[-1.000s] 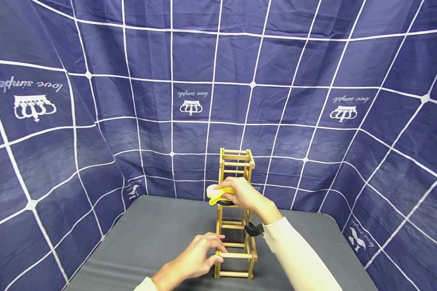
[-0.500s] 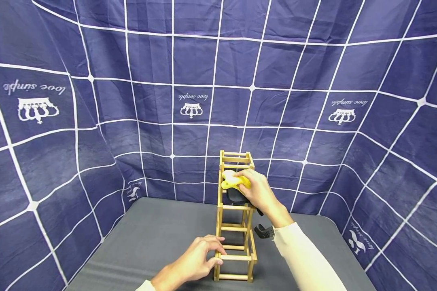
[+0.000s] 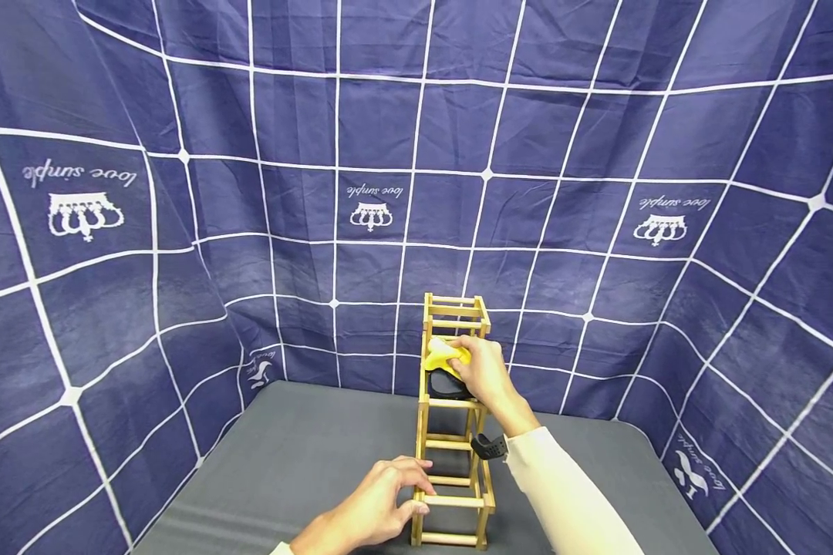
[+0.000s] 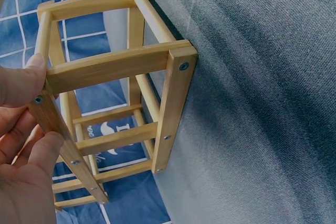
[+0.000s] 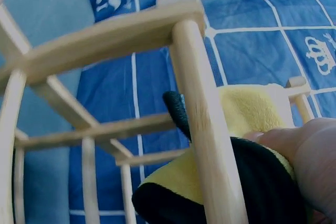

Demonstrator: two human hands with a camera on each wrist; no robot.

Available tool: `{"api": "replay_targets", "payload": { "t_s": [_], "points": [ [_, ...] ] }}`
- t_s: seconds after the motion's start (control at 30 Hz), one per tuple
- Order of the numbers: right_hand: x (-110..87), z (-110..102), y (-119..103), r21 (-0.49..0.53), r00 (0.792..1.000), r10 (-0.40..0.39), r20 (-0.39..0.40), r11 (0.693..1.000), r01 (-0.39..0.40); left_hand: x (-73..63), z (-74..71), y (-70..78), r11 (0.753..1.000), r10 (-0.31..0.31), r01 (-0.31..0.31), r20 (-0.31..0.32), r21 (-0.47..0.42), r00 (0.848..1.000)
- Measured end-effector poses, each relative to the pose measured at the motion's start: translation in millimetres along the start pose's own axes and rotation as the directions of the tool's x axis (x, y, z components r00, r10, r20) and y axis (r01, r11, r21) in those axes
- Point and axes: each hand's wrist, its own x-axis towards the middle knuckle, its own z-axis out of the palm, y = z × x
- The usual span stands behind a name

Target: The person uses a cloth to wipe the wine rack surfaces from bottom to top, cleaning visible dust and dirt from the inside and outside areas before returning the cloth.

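Note:
A stepped wooden rack [image 3: 451,502] of slats and round bars stands on the grey surface. My left hand [image 3: 382,497] holds its low front left corner. In the left wrist view, the thumb lies over the top corner and fingers bend around the post [image 4: 52,124]. On the rack's middle level, my right hand [image 3: 482,368] pinches a soft yellow-and-black plush item [image 3: 439,356]. Its fuzzy yellow part is uppermost and a flat black part lies beneath, above the front bar. The right wrist view shows it behind a thick wooden bar [image 5: 207,124]; my palm hides its right side.
A blue curtain [image 3: 291,208] with white grid lines surrounds the grey padded surface [image 3: 319,432] at the back and sides. The rack's taller end [image 3: 456,311] rises behind my right hand. A black wrist device [image 3: 489,447] hangs under my right wrist.
My right hand has carried the plush item from the rack's left side to the right and inward, then lowered it onto the middle level. My left hand keeps its place on the rack.

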Motion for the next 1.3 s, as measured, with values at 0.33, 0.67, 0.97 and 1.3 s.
{"api": "replay_targets", "payload": {
  "t_s": [0.33,0.67,0.97,1.3],
  "points": [
    [-1.5,-4.8,-1.9,-0.032,0.994,0.096,-0.045,0.995,-0.097,0.7,1.7,0.1,1.0,0.007,-0.007,0.002,0.005,1.0],
    [-1.5,0.4,-4.7,0.031,0.995,0.093,0.021,0.995,-0.094,1.5,1.4,0.6,1.0,-0.011,0.011,0.017,-0.004,1.0],
    [-0.3,-12.0,-6.1,0.063,0.988,-0.015,-0.151,0.998,0.024,2.4,-0.5,-2.4,1.0,0.018,-0.018,-0.003,0.007,1.0],
    [2.0,6.0,-5.7,0.015,1.0,0.018,0.009,1.0,-0.018,2.7,-1.3,0.1,1.0,0.009,-0.009,0.012,-0.007,1.0]
  ]
}}
